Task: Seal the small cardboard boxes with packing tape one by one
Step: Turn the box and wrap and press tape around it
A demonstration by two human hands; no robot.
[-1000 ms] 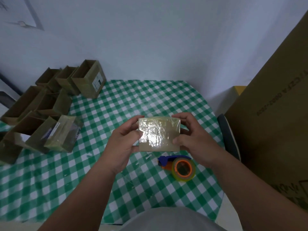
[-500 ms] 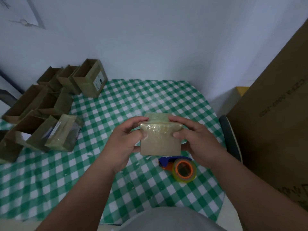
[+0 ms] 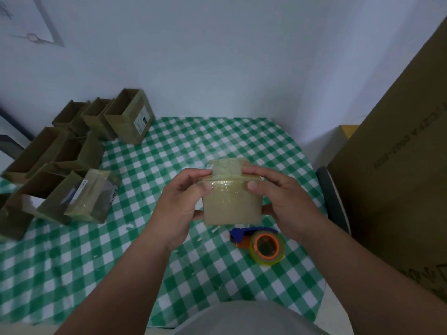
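I hold a small cardboard box (image 3: 231, 204) above the checked table, its top wrapped in glossy clear tape. My left hand (image 3: 177, 204) grips its left side, thumb pressing the taped upper edge. My right hand (image 3: 283, 200) grips the right side the same way, fingers curled over the top. Just below the box, on the table, lies a roll of packing tape (image 3: 266, 247) with an orange core in a blue dispenser. Several open small cardboard boxes (image 3: 55, 165) stand in a cluster at the left. One taped box (image 3: 90, 195) lies on its side beside them.
The table wears a green-and-white checked cloth (image 3: 96, 262) and stands against a white wall. A very large cardboard carton (image 3: 399, 177) rises at the right, with a dark chair back (image 3: 332, 197) between it and the table.
The box has tipped away from me: its glossy taped face turned from facing me to facing up, and both thumbs have slid onto the upper edge.
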